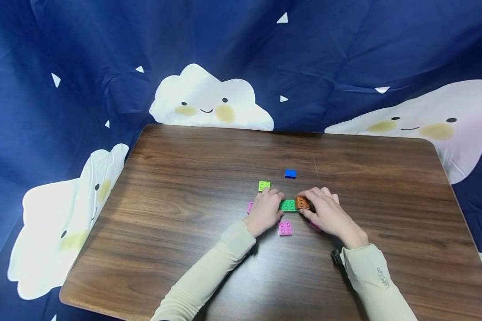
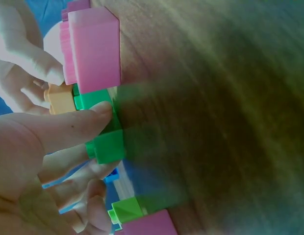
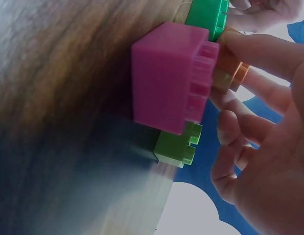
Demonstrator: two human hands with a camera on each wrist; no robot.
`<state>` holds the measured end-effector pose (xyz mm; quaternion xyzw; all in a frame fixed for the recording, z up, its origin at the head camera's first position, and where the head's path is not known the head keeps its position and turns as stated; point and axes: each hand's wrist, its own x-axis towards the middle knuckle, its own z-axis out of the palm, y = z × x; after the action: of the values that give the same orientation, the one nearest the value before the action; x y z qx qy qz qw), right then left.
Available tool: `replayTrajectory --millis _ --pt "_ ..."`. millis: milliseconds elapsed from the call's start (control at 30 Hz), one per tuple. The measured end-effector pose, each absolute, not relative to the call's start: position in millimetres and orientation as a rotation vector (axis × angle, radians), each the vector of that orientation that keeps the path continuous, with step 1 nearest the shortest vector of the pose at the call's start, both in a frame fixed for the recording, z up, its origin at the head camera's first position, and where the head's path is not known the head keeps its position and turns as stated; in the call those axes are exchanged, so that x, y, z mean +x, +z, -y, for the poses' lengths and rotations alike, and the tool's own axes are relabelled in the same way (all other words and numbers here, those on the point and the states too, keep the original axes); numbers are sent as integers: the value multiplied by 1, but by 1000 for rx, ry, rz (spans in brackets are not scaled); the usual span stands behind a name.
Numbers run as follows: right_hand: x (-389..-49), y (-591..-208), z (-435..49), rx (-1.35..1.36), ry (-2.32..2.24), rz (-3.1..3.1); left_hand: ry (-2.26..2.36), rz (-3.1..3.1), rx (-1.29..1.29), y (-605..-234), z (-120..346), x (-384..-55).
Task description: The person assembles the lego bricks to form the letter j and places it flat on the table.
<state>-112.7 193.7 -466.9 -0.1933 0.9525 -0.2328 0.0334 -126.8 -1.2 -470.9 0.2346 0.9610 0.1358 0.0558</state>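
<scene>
A long green brick (image 1: 288, 205) lies on the table with my left hand (image 1: 264, 211) at its left end. In the left wrist view, the thumb and fingers grip this green brick (image 2: 109, 146) from both sides. My right hand (image 1: 328, 214) pinches an orange brick (image 1: 302, 203) between thumb and fingers. The orange brick (image 2: 62, 99) is at the studded top of the green one, over its right end. Close under my right hand lies a magenta brick (image 3: 164, 78), mostly hidden in the head view.
A pink brick (image 1: 285, 228) lies just in front of the green one. Beyond my left hand sits a lime brick (image 1: 264, 185), with a blue brick (image 1: 290, 174) farther back. Another pink brick (image 1: 250, 207) shows left of that hand. A green brick (image 3: 175, 146) stands past the magenta one.
</scene>
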Motion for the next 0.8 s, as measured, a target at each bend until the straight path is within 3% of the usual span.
replayTrajectory --millis 800 --pt "-117 -467 -194 -607 -686 -2893 392 -2921 737 -473 -1 -130"
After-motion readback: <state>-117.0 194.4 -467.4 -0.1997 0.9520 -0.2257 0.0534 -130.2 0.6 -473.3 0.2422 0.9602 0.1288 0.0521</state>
